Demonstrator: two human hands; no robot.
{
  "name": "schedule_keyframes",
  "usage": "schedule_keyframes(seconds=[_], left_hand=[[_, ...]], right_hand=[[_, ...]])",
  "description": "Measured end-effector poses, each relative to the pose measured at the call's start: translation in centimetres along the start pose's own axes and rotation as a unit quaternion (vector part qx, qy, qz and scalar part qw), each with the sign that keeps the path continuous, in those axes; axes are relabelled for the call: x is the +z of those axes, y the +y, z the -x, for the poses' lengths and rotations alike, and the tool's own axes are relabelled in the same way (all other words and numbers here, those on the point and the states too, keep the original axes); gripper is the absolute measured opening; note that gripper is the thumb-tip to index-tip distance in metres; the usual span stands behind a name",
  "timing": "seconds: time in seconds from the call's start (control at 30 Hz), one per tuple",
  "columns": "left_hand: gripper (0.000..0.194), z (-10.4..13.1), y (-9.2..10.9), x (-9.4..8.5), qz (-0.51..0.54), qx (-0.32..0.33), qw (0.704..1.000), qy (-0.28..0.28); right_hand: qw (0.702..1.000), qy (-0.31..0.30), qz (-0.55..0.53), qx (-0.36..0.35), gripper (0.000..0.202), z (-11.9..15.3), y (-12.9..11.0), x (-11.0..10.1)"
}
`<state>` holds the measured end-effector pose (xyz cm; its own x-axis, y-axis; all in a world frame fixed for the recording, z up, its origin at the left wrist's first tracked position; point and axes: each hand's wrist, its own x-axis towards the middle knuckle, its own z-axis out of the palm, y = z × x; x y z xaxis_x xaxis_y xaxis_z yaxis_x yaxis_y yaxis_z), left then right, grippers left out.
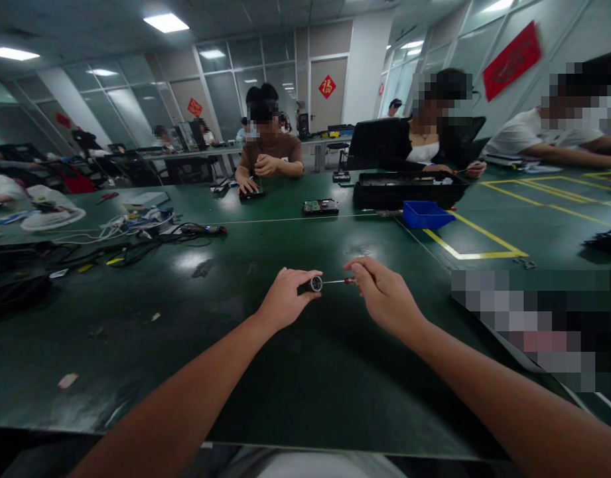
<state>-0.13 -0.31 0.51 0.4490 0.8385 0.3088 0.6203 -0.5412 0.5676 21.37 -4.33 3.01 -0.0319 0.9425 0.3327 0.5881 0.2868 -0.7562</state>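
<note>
My left hand [286, 297] is closed round a small dark cylindrical part [316, 284], whose round, light-rimmed end faces me. Between thumb and fingers, my right hand [385, 292] grips the red handle of a screwdriver [338, 281]. Its thin metal shaft points left, and the tip meets or lies just beside the rim of the cylindrical part; I cannot tell which. Both hands are just above the green tabletop [305, 372]. My fingers hide most of the screwdriver handle and the back of the part.
Ahead lie a circuit-board device [320, 206], a blue bin [426, 214] and a long black case [409, 191]. Cables [150, 222] and a white fan-like cover [54, 218] spread at left. A co-worker in a brown shirt [272, 156] handles a device opposite; others sit at right.
</note>
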Motion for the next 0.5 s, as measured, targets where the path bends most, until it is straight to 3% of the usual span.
schedule_keyframes(seconds=[0.27,0.4,0.43,0.5], left_hand=[[0.038,0.1,0.4,-0.2,0.009,-0.015,0.999,0.029],[0.038,-0.1,0.0,-0.3,-0.008,0.038,0.999,0.029],[0.038,-0.1,-0.1,-0.4,-0.018,0.037,0.999,0.024],[0.037,-0.2,-0.2,-0.5,-0.029,0.020,0.999,0.017]], right_hand=[[0.987,0.049,-0.146,0.036,0.025,-0.3,0.2,0.6],[0.933,0.040,-0.338,0.115,0.026,-1.3,1.0,0.5],[0.921,0.029,-0.365,0.136,0.026,-1.6,1.3,0.5],[0.911,0.063,-0.382,0.144,0.024,-1.8,1.8,0.5]])
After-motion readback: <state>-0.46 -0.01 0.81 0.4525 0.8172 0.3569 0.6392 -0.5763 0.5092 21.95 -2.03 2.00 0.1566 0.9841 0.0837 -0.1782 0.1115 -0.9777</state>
